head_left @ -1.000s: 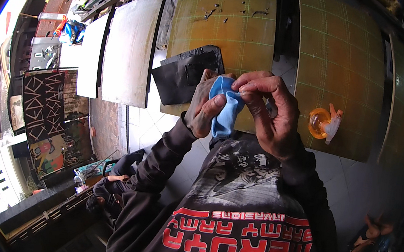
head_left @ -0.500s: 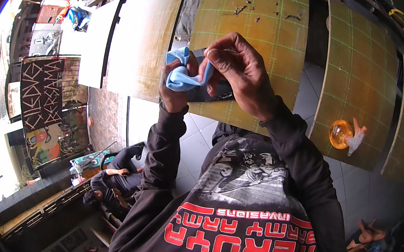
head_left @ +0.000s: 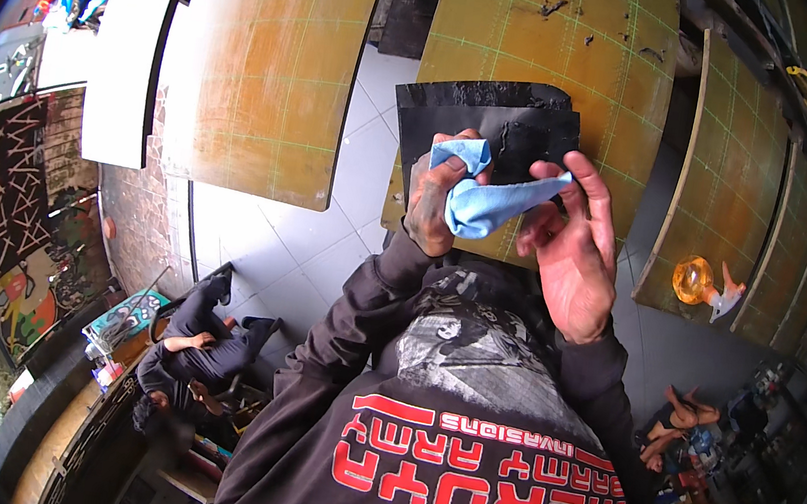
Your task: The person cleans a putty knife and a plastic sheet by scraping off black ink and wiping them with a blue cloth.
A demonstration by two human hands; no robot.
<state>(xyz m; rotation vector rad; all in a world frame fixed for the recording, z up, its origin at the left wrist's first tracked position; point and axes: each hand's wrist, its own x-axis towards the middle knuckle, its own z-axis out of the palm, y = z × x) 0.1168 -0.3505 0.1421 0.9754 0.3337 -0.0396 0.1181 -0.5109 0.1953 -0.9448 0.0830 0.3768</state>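
Note:
A light blue cloth [head_left: 495,208] is bunched in my left hand [head_left: 432,200], whose fingers close around its folds. One end of the cloth stretches across to my right hand [head_left: 578,268], where its corner sits between the fingertips; that palm is turned up and the other fingers are loosely curled. Just beyond both hands lies a black sheet [head_left: 535,122] with a rough, glossy strip along its far edge and a dark patch on its face. It rests on a yellowish board [head_left: 605,85] with green grid lines and overhangs its left side.
Dark scraps [head_left: 552,8] lie on the board's far part. A bottle of orange liquid with a pale spray head [head_left: 694,281] is on the board to the right. Another board [head_left: 275,65] stands left, across a gap over floor tiles. A seated person [head_left: 205,354] is at lower left.
My right hand has turned palm up and opened out, drawing the cloth's end away from my left hand. The view has shifted, so more of the black sheet shows.

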